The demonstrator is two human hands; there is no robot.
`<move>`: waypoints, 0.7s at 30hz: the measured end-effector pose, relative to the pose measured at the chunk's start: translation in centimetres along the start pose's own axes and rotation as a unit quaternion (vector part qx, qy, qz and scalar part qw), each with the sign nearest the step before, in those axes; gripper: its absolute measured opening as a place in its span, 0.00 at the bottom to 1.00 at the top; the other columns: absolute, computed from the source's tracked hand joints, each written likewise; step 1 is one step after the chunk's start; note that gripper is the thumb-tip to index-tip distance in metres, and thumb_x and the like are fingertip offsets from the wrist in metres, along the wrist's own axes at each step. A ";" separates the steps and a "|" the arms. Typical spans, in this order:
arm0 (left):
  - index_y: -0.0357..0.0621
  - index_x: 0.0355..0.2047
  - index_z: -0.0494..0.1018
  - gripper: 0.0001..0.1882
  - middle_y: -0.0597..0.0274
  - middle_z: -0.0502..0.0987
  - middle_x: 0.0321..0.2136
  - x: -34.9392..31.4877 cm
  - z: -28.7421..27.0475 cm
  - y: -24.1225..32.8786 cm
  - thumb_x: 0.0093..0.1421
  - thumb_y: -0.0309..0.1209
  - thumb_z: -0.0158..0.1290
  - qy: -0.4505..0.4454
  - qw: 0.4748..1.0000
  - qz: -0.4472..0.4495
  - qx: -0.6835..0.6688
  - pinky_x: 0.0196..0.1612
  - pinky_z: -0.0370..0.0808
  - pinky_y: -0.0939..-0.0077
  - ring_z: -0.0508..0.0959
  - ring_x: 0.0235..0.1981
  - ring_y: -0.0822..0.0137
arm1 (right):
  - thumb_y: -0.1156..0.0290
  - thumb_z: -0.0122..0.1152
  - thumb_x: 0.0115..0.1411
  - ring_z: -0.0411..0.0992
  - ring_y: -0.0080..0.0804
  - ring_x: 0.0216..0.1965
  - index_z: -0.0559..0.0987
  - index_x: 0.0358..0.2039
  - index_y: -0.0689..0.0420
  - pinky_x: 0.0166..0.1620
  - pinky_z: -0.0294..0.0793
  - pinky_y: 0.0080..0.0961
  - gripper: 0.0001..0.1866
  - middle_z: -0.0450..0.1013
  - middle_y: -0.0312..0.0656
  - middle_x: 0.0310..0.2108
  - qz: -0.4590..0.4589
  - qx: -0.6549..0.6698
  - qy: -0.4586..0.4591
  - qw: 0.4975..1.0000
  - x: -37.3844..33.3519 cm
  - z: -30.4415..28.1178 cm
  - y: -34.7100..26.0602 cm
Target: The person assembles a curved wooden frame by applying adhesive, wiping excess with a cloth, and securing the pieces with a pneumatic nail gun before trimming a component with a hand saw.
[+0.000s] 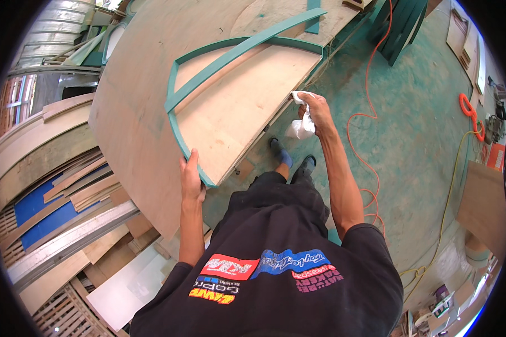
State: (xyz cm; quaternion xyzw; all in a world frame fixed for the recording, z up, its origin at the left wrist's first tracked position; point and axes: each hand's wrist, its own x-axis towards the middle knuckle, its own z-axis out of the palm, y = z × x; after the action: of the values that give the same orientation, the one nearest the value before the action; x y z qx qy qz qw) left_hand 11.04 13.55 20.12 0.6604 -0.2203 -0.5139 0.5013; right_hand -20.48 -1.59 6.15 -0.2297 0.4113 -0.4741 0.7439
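A pale wooden panel (pixel 253 95) with a raised teal rim (pixel 177 138) lies on a large plywood worktop (pixel 130 123). Across it runs a long teal strip (pixel 239 58), reaching past the rim at the far right. My left hand (pixel 191 177) grips the rim at the panel's near left corner, fingers closed around the edge. Beside the panel's right edge, my right hand (pixel 319 112) is closed on a crumpled white cloth (pixel 302 128). The cloth hangs below the fingers, and its upper end is close to the panel's edge; whether it touches cannot be made out.
A short teal piece (pixel 313 17) lies at the worktop's far end. Dark green boards (pixel 397 28) stand on the stained floor (pixel 427 90), crossed by a red hose (pixel 349 126). Stacked planks (pixel 50 151) fill the left side. A yellow cord (pixel 445 213) runs along the right.
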 end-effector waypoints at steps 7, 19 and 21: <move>0.32 0.66 0.52 0.29 0.42 0.65 0.62 0.1 -0.4 -0.6 0.74 0.38 0.46 -0.010 1.000 -0.009 -0.009 0.64 0.70 0.59 0.70 0.63 0.55 | 0.65 0.63 0.65 0.65 0.14 0.17 0.81 0.35 0.60 0.20 0.62 0.18 0.11 0.71 0.29 0.20 -0.006 0.004 0.023 1.000 1.4 -0.9 -0.5; 0.32 0.67 0.52 0.30 0.43 0.65 0.62 0.0 -0.8 -0.7 0.74 0.38 0.47 0.002 1.000 -0.012 -0.006 0.65 0.68 0.60 0.70 0.63 0.55 | 0.65 0.63 0.65 0.65 0.16 0.17 0.83 0.36 0.60 0.20 0.62 0.19 0.11 0.72 0.30 0.20 -0.007 -0.018 0.019 1.000 3.9 -3.3 -1.9; 0.32 0.67 0.53 0.30 0.43 0.66 0.62 0.0 -0.8 -0.7 0.73 0.38 0.47 -0.010 1.000 -0.002 -0.007 0.65 0.68 0.60 0.70 0.63 0.55 | 0.65 0.64 0.65 0.66 0.16 0.17 0.83 0.37 0.60 0.21 0.63 0.19 0.11 0.72 0.30 0.20 -0.015 -0.021 0.023 0.999 4.5 -3.9 -2.0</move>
State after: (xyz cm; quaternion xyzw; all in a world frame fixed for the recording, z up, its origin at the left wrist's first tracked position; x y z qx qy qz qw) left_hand 11.61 14.16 19.45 0.6525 -0.2203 -0.5229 0.5022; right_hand -23.78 -6.32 3.67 -0.2403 0.4353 -0.4812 0.7219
